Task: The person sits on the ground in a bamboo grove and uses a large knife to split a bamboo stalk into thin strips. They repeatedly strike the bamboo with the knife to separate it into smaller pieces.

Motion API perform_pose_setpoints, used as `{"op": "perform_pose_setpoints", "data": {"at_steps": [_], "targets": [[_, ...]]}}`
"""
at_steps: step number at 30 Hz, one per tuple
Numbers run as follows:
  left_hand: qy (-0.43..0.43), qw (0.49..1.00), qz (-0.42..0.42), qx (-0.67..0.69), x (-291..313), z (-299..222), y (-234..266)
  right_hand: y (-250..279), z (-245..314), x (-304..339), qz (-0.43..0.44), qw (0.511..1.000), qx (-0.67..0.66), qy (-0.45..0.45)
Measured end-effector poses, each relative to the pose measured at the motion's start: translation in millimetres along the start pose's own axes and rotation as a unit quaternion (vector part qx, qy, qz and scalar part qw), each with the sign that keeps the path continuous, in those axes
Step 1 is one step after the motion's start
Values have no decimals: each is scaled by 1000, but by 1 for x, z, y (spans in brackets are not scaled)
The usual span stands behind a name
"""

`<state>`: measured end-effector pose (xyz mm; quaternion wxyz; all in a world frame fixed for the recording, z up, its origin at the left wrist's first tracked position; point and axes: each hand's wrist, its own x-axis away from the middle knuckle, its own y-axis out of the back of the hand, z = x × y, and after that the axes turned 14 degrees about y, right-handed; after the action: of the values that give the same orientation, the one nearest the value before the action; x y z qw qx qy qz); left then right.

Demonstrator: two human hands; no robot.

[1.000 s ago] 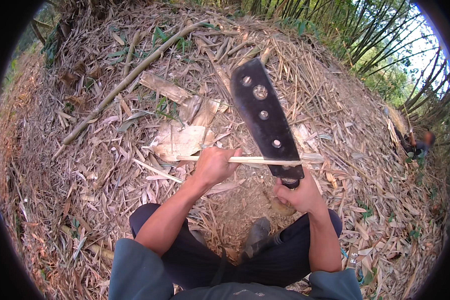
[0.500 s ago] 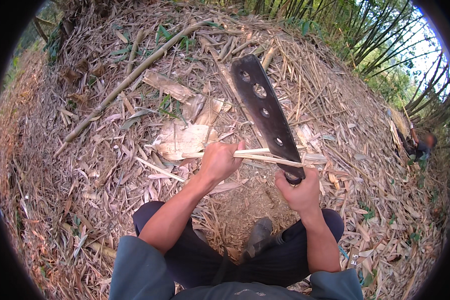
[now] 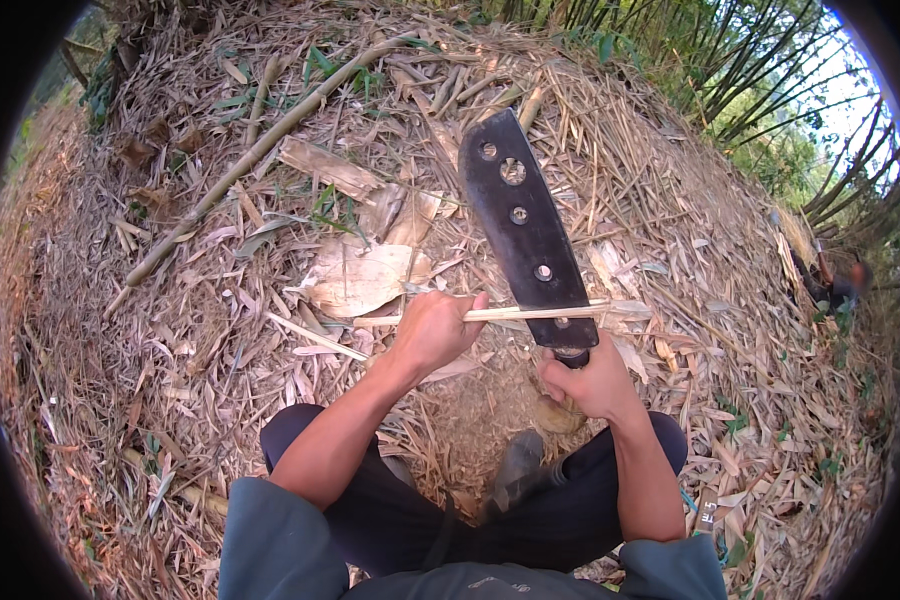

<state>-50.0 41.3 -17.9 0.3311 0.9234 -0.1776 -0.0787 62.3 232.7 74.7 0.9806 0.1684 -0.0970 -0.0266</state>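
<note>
In my right hand is the handle of a broad, dark knife with several round holes along its blade. The blade points up and slightly left, away from me. My left hand is closed round pale split bamboo strips, which stick out past both sides of the fist. Toward the right the strips cross the lower part of the blade near the handle, lying over it in this view. Whether the edge touches them I cannot tell.
Dry leaves and bamboo husks cover the ground. A long bamboo pole lies diagonally at the left, and a loose pale strip rests below my left hand. Bamboo stems stand at the far right, where a person is partly visible.
The knife has shifted slightly down and left, turning so more of its flat shows. The strips, spread apart before, now lie together across the blade.
</note>
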Motion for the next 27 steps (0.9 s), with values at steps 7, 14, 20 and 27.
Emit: {"op": "perform_pose_setpoints", "data": {"at_steps": [7, 14, 20, 27], "targets": [[21, 1000, -9, 16, -2, -2, -9, -6, 10, -3, -61, 988, 130, 53], [41, 998, -20, 33, -7, -5, -8, -18, 11, -7, -137, 967, 154, 151], [0, 999, -7, 45, -7, -2, 1, -13, 15, -5, -93, 994, 44, 42], [-29, 999, 25, 0, -24, 33, 36, 28, 13, 14, -101, 966, -201, 128]]}}
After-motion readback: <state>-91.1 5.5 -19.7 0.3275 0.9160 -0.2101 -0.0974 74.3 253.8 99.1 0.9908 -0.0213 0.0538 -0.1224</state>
